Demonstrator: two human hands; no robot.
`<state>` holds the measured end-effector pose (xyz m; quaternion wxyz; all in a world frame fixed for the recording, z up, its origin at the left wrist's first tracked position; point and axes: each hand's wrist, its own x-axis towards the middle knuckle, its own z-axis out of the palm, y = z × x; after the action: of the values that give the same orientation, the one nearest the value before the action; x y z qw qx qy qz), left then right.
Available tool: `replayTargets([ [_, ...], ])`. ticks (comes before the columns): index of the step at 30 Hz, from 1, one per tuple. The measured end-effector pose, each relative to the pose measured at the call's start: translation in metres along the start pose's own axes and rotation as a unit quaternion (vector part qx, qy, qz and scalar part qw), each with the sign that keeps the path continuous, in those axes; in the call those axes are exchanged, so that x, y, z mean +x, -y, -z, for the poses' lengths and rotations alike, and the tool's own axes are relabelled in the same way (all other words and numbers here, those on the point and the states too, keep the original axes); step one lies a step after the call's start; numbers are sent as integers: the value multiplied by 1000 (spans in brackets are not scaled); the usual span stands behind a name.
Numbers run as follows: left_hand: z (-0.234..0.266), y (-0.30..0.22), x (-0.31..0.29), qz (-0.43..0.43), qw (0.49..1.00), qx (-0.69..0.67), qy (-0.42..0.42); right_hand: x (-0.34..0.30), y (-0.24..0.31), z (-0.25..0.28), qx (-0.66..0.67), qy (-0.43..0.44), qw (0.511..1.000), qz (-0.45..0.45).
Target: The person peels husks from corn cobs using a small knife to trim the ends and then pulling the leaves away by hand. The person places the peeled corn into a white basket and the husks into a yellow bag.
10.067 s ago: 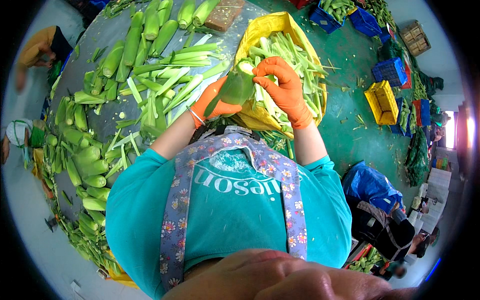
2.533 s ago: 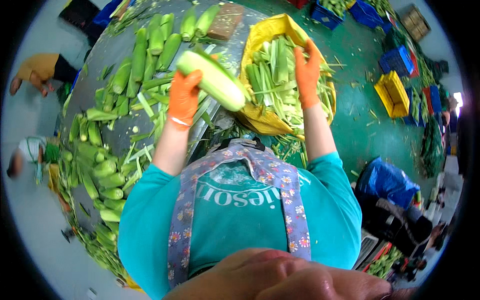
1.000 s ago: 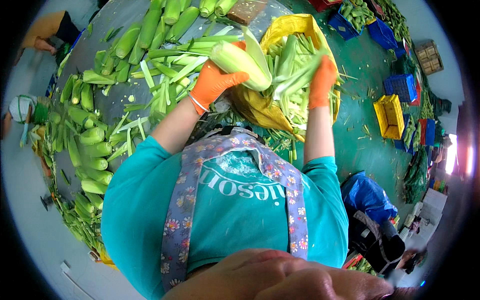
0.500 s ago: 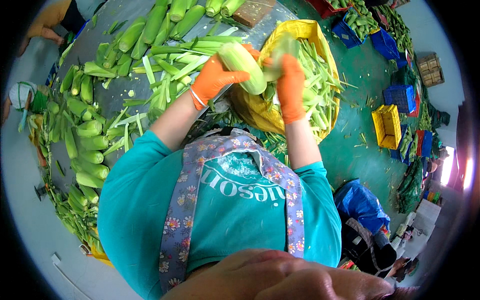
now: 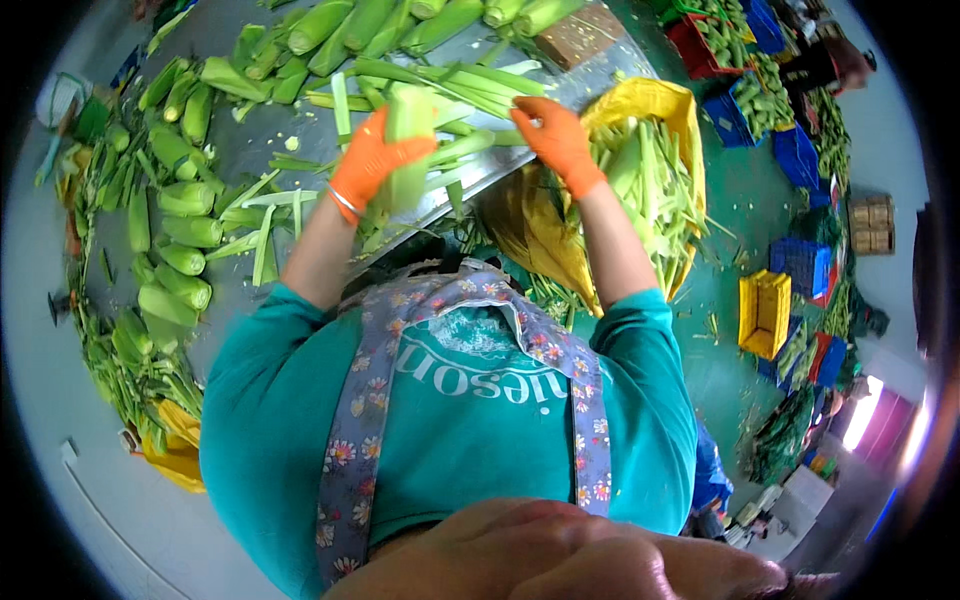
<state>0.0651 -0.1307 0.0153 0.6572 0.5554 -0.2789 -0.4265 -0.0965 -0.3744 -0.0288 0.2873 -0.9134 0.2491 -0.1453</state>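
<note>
My left hand [image 5: 374, 168], in an orange glove, is closed around a pale green ear of corn [image 5: 408, 130], which is blurred by motion. The ear stands over loose husk strips on the metal table [image 5: 318, 222]. My right hand [image 5: 560, 145], also gloved in orange, is between the ear and a yellow sack [image 5: 690, 120]. Its fingers are curved and apart, with the tips beside the ends of long husk strips [image 5: 475, 85]; no held thing shows in them. Stripped husks [image 5: 640, 185] fill the sack at the table's right edge.
Several unpeeled ears [image 5: 185, 232] lie along the left and far sides of the table. A brown block [image 5: 578, 36] rests at the far right corner. On the green floor to the right stand a yellow crate [image 5: 764, 312] and blue crates [image 5: 800, 264].
My right hand has moved from over the sack back toward the table, and the blurred husk in it is gone. My left hand has shifted left with the ear, now more upright.
</note>
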Motion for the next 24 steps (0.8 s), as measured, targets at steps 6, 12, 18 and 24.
replayTargets([
  [6,32,24,-68,156,985,68,-19,92,14,-139,-89,-40,987,126],
  [12,54,46,-95,190,981,11,-30,124,36,-171,-150,-45,977,145],
  [18,63,59,-97,221,975,5,-28,77,51,-193,-173,57,967,176],
  [24,60,58,-87,215,975,47,23,29,94,-206,-90,50,969,225],
])
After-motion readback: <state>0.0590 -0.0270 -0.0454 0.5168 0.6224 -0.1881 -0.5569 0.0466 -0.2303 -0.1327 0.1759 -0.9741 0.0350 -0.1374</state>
